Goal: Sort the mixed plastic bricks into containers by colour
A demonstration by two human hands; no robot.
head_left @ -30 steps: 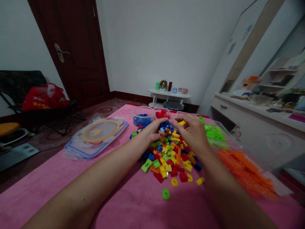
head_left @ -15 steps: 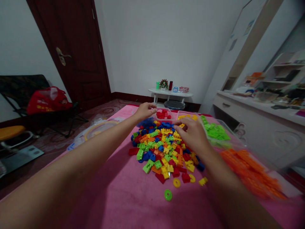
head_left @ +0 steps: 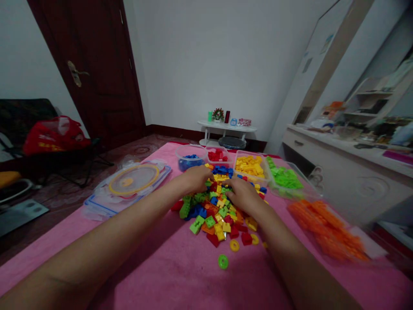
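A mixed pile of toy building bricks (head_left: 222, 211) in green, yellow, red, blue and orange lies on the pink cloth. My left hand (head_left: 197, 178) reaches into the far left of the pile, fingers curled down among the bricks; what they grip, if anything, is hidden. Over the right side of the pile is my right hand (head_left: 242, 193), its thumb and forefinger apart and touching the bricks, with nothing visible between them. A green ring-shaped piece (head_left: 223, 261) and a yellow ring-shaped piece (head_left: 234, 245) lie in front.
Behind the pile stand clear tubs of blue bricks (head_left: 190, 162), red bricks (head_left: 217, 155) and yellow bricks (head_left: 250, 165). To the right are a tub of green bricks (head_left: 285, 176) and a blurred heap of orange bricks (head_left: 325, 228). Stacked lids (head_left: 134, 178) lie left.
Both hands have come down and nearer into the pile, the left from beside the red tub, the right from near the yellow tub. The view has shifted slightly.
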